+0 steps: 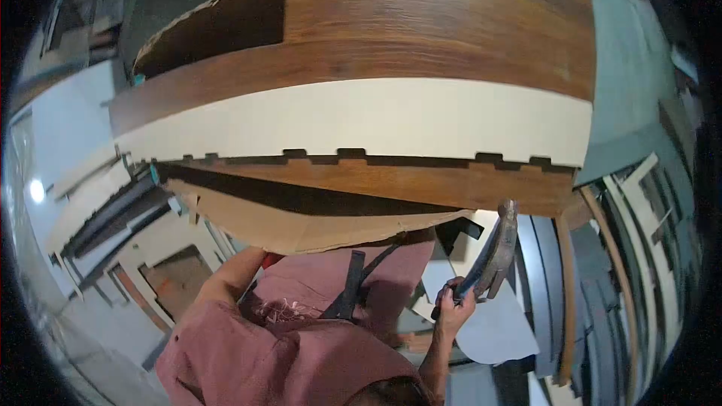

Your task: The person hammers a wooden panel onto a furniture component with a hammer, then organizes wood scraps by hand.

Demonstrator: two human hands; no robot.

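My right hand (455,303) is closed around the handle of a claw hammer (499,256), held up at the right of my body. Its metal head stands just below the right end of a wooden panel piece. At the left, my left forearm (235,277) reaches up to a sheet of cardboard (316,231); the fingers are hidden there, beside a small bit of red. In front of me lies a brown wood-grain panel (436,22). Along it runs a cream-coloured board (361,116) with several dark notches in its near edge.
Several long boards and strips (639,256) lean or lie at the right. More cut frames and panels (177,263) are at the left. A torn cardboard edge (214,7) stands at the upper left, next to the wood-grain panel. A greenish surface (628,53) lies beyond at the right.
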